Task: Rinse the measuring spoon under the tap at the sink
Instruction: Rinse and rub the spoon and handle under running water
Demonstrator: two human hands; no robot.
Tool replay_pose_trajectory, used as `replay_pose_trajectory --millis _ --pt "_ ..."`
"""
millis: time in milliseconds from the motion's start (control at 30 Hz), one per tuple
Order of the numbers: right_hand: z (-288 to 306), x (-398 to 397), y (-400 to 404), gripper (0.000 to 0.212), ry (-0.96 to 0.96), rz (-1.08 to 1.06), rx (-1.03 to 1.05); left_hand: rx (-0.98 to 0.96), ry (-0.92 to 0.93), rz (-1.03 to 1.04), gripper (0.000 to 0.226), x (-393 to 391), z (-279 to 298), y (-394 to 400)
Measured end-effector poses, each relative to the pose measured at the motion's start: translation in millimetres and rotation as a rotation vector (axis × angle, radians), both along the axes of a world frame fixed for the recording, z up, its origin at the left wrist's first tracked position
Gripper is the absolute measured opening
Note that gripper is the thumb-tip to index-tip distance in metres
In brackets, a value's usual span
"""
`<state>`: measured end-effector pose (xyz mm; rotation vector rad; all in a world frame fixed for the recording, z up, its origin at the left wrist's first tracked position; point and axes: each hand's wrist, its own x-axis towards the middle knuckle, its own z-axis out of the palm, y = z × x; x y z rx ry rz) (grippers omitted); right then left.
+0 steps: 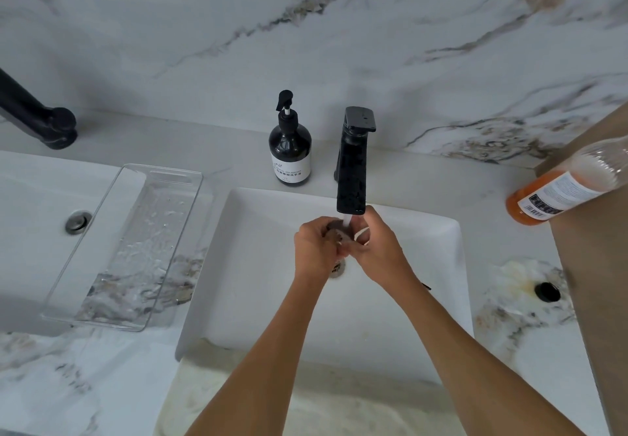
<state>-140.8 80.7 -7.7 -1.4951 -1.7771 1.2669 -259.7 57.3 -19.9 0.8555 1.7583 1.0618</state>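
Over the white rectangular sink [258,299], both hands meet right under the spout of the black tap [352,177]. Water runs from the spout onto a small measuring spoon [339,230] held between them; only its dark round bowl and a pale bit of handle show. My left hand [317,248] grips the spoon from the left. My right hand [377,248] closes around it from the right, fingers over the handle side. Most of the spoon is hidden by the fingers. The drain [337,269] shows just below the hands.
A dark pump soap bottle [290,150] stands left of the tap. A clear plastic tray [125,248] lies across the counter beside a second basin [34,197] with another black tap [40,119]. An orange liquid bottle [564,187] sits at right, by a brown panel [598,299].
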Motion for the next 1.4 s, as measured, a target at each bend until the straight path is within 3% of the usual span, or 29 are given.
replay_pose_trajectory --millis 100,233,300,400,533,633,733,800,933,1067,1167,1233,1333,1400 --pt "-1 0 -3 0.029 -0.013 -0.023 0.026 0.053 0.011 -0.042 0.039 0 3 0" --pt "0 0 -3 0.005 -0.031 -0.071 0.037 0.048 -0.068 -0.048 0.036 3 5 -1" --pt "-1 -1 -1 0.021 -0.121 -0.12 0.057 0.034 -0.11 -0.053 0.03 6 8 -2" --pt "2 -5 4 0.036 -0.218 -0.138 0.019 0.014 -0.05 -0.038 0.042 11 7 -3" --pt "9 -7 9 0.026 -0.169 -0.008 -0.12 -0.03 -0.079 0.024 0.02 8 9 -2" --pt "11 -7 9 0.009 -0.072 0.013 -0.236 -0.069 -0.164 0.058 0.02 0 9 0" --pt "9 -7 10 0.02 -0.191 -0.044 -0.146 -0.068 -0.17 -0.031 0.014 0 11 -2" --pt "9 -8 11 0.033 -0.249 -0.08 -0.104 -0.051 -0.097 -0.06 0.031 4 12 -4" --pt "14 -8 14 0.012 -0.195 -0.019 -0.22 -0.027 -0.048 -0.007 0.035 9 11 -3" --pt "14 -9 12 0.014 -0.205 -0.035 -0.235 -0.057 -0.059 -0.016 0.02 9 9 -1" --pt "13 -14 10 0.022 -0.339 -0.061 -0.136 -0.059 -0.103 -0.007 0.022 10 7 -5" --pt "15 -16 9 0.022 -0.283 -0.022 -0.163 -0.08 -0.117 0.04 0.02 6 5 -6" --pt "21 -10 9 0.012 -0.038 0.077 -0.315 -0.085 -0.185 0.114 0.019 -4 3 -3" --pt "22 -5 10 0.013 -0.052 0.095 -0.293 -0.046 -0.262 0.126 0.018 -8 4 -3"
